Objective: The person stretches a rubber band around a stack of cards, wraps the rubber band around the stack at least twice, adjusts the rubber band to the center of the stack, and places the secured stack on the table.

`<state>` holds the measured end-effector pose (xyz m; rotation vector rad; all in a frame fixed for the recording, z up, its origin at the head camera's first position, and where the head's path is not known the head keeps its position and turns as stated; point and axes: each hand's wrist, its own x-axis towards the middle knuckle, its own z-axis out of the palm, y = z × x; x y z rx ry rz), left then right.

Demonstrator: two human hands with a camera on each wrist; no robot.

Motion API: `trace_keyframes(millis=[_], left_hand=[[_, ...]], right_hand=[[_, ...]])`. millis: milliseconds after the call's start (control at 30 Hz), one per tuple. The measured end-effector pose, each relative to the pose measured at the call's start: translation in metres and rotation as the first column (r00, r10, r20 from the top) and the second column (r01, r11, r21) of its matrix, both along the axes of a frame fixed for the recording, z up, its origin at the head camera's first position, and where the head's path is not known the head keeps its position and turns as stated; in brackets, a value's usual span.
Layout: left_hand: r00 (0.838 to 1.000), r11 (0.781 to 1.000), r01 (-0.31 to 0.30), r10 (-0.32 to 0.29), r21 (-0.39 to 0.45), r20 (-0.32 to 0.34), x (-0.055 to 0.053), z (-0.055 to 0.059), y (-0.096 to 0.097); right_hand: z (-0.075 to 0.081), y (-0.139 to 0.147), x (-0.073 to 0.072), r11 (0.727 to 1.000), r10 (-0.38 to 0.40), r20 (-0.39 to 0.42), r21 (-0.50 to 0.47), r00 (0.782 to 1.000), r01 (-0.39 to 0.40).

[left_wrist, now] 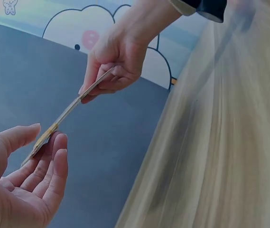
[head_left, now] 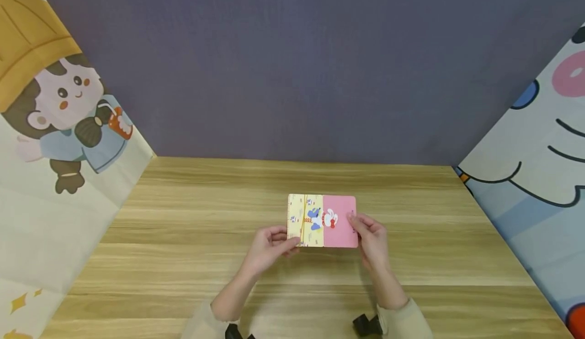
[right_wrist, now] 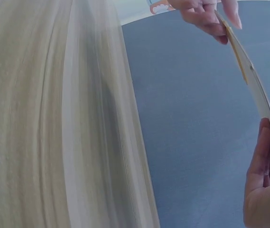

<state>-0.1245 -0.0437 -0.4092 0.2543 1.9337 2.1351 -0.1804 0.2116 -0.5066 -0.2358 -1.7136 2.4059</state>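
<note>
A small, thin notebook (head_left: 339,232) is held just above the table, its pink half on the right and its yellow half on the left, with cartoon animals printed on them. A yellow elastic band (head_left: 303,217) runs across the yellow half. My left hand (head_left: 269,247) holds the lower left corner, fingers curled behind it; in the left wrist view the thumb stands a little off the surface. At the pink end, my right hand (head_left: 372,237) pinches the notebook, thumb on the face toward me. Both wrist views show the notebook nearly edge-on.
Beneath the hands lies a wood-grain table (head_left: 205,196). A dark blue-grey panel (head_left: 292,64) rises at its far edge. Cartoon-printed side walls stand at the left (head_left: 114,186) and right (head_left: 525,227).
</note>
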Motion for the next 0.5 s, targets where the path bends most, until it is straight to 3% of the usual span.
trace_keyframes(millis=[300,500], left_hand=[[0.999,0.999,0.045,-0.045,-0.001,-0.029,0.0055,-0.0051,0.002],[0.999,0.998,0.037,-0.036,0.041,-0.024,0.0078,-0.0076,0.0062]], right_hand=[[-0.0004,0.0009,-0.0018,1.0,-0.01,-0.016,-0.009,1.0,0.01],[0.002,-0.0031,0.0001,0.999,-0.036,-0.022,-0.012,0.999,0.036]])
